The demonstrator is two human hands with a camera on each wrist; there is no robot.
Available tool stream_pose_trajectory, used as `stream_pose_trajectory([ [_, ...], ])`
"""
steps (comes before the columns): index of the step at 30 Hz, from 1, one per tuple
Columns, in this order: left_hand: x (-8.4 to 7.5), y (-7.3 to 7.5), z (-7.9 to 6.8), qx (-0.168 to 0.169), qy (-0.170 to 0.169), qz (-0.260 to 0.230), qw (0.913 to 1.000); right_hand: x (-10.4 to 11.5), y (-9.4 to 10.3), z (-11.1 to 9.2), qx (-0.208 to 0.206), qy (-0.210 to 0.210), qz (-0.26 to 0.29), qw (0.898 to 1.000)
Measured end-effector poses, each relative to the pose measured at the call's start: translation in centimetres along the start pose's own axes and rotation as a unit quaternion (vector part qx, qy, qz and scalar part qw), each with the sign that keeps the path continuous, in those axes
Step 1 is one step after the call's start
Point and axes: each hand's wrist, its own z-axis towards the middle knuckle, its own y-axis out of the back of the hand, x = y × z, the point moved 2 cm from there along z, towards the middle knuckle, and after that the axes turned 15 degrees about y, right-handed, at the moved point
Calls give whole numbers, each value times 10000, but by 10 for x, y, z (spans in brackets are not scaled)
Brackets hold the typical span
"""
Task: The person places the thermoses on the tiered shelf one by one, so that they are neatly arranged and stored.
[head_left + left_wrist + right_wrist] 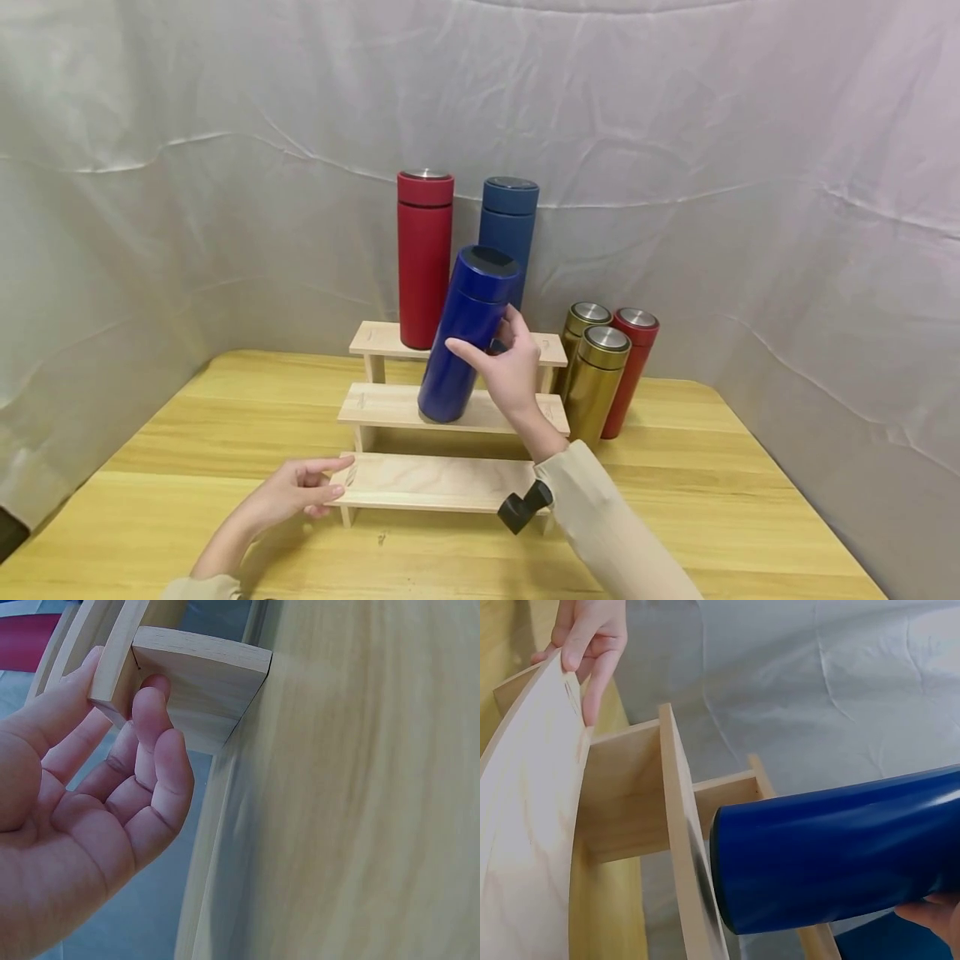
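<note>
My right hand (513, 371) grips a blue thermos bottle (450, 387) with a dark lid, thumb on the near side. The bottle tilts, its top leaning right, its base close over the middle step (386, 408) of a three-step wooden display stand (442, 482). In the right wrist view the blue bottle (825, 855) lies across the frame with its base right at the step's edge. My left hand (292, 487) pinches the left end of the lowest step; the left wrist view shows its fingers (172, 776) curled at the board. A red bottle (424, 267) and a duller blue bottle (510, 218) stand on the top step.
On the wooden table (675, 500), right of the stand, stand a gold bottle (596, 392), another gold bottle (573, 329) behind it and a red bottle (630, 375). A grey-white curtain (675, 125) hangs behind and along both sides.
</note>
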Motion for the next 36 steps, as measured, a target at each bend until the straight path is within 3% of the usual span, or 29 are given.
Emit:
stream_pose_trajectory([
  [16,-1,0,1,-62,66,-55,9999,-16,-28,2,185,479,435,9977],
  [23,-1,0,-1,-41,85,-88,9999,-8,-36,3,443,88,313,9985],
  [31,0,0,-1,-69,88,-77,9999,15,-41,9,857,153,139,9961],
  [36,0,0,-1,-64,71,-107,9999,-2,-47,10,1050,37,99,9944],
])
